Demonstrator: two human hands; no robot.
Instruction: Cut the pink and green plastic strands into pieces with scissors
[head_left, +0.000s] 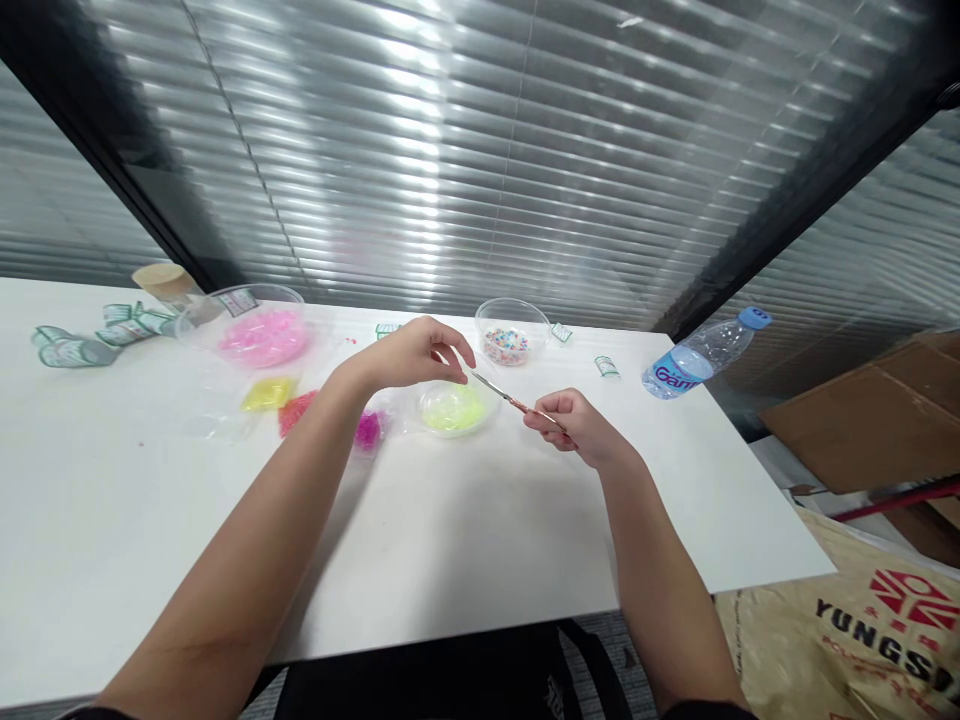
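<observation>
In my right hand [566, 420] is a pair of slim scissors [517, 403] with silver blades and copper-coloured handles, the tips pointing up and left. My left hand [431, 350] hovers by those tips, fingers bent and thumb close to the forefinger; anything pinched there is too small to make out. Below both hands sits a clear shallow bowl [452, 410] with neon yellow bits in it. Left of that bowl lies a bag of magenta beads [367, 432]. A red-orange bag [295, 412] is partly covered by my left forearm, beside a yellow bag [269, 393].
A clear bowl of mixed beads [507, 345] stands at the back, and a larger bowl of pink bits [264, 337] at back left. Crumpled labelled packets [75, 350] lie far left. A water bottle [705, 355] leans at right. Cardboard boxes [870, 410] stand beyond the table's right edge.
</observation>
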